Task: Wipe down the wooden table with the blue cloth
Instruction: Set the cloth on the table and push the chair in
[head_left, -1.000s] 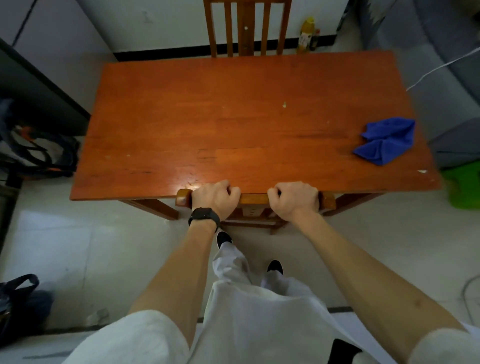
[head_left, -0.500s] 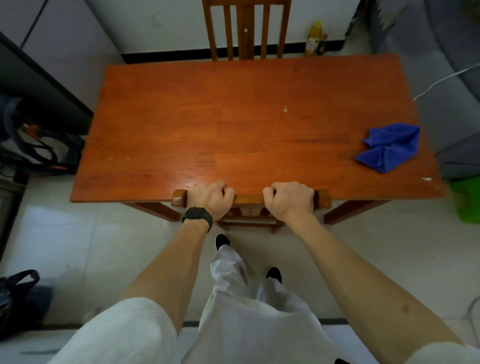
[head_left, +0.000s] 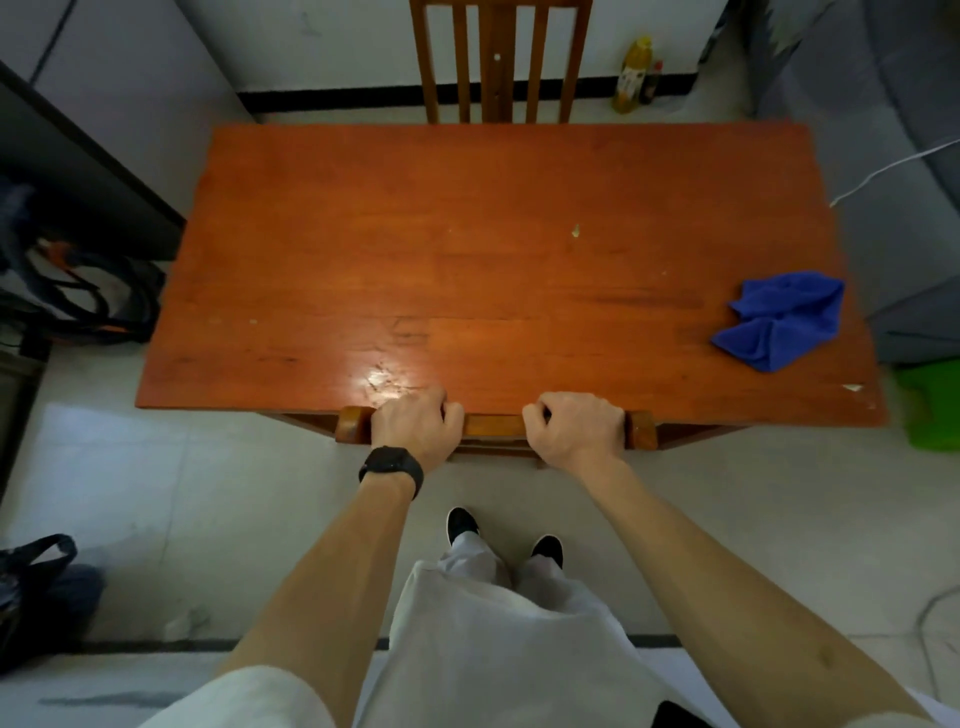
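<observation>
Left hand and right hand grip the chair rail at the table edge, cloth well apart.

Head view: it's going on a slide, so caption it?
Left hand and right hand grip a chair's top rail; blue cloth lies crumpled on wooden table.

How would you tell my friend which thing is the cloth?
Find the big orange-brown wooden table in the middle of the room. Look along its right side, toward the corner nearest the person. The cloth lies crumpled there, the only blue, soft thing on the wood.
</observation>
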